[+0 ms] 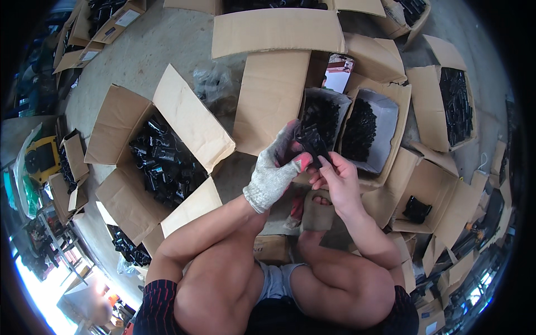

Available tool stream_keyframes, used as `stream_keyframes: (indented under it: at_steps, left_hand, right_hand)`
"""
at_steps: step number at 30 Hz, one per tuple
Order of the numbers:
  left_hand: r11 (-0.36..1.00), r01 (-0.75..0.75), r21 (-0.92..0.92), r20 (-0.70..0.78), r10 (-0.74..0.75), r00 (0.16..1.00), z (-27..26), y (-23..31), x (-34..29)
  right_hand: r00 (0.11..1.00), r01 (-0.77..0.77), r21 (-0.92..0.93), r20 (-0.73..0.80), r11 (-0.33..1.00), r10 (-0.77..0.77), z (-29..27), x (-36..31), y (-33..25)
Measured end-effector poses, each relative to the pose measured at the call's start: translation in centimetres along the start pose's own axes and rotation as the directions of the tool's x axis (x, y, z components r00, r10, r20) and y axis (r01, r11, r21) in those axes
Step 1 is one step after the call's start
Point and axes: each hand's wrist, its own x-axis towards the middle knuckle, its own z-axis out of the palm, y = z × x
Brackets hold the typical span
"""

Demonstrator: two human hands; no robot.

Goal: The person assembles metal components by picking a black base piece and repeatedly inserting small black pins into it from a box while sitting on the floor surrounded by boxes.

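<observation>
My left hand (277, 167) wears a grey knit glove with a red fingertip. It is closed around a black plastic part (314, 140), held up in front of my knees. My bare right hand (338, 180) pinches the lower right end of the same part between thumb and fingers. The exact kind of part does not show. Just beyond my hands, a grey tray (347, 103) of small black pieces and another grey tray (394, 131) of small black pieces stand side by side in a cardboard box (403, 111).
On the left, an open carton (125, 106) holds many glossy black parts. A carton (441, 184) at right has a few black pieces in it. Clear plastic bags (212, 84) lie on the concrete floor (145, 50). Another carton (425, 106) of black parts stands far right.
</observation>
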Motion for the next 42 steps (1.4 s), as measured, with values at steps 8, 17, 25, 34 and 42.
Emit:
stream_keyframes:
  at_steps: [8, 17, 25, 34, 42]
  left_hand:
    - [0.998, -0.013, -0.057, -0.033, 0.011, 0.999, 0.2, 1.3, 0.3]
    - [0.936, 0.218, -0.275, 0.120, -0.191, 0.974, -0.3, 0.6, 0.4]
    - [0.887, 0.338, -0.314, 0.155, -0.303, 0.940, -1.0, 0.0, 0.2]
    - [0.863, 0.417, -0.285, 0.186, -0.377, 0.907, -0.9, 1.0, 0.1]
    - [0.856, 0.420, -0.302, 0.150, -0.392, 0.908, -0.6, 0.7, 0.1]
  right_hand:
    - [0.941, 0.245, -0.399, -0.122, 0.883, -0.316, 1.3, -0.6, -0.7]
    - [0.656, 0.513, -0.827, 0.204, 0.230, -0.727, -1.2, 0.0, -2.2]
    - [0.555, 0.559, -0.824, 0.287, 0.094, -0.781, -0.2, -0.9, -0.4]
    - [0.526, 0.520, -0.847, 0.214, 0.112, -0.823, -1.2, -0.8, -0.8]
    - [0.530, 0.543, -0.835, 0.260, 0.087, -0.807, -0.8, -0.9, -0.5]
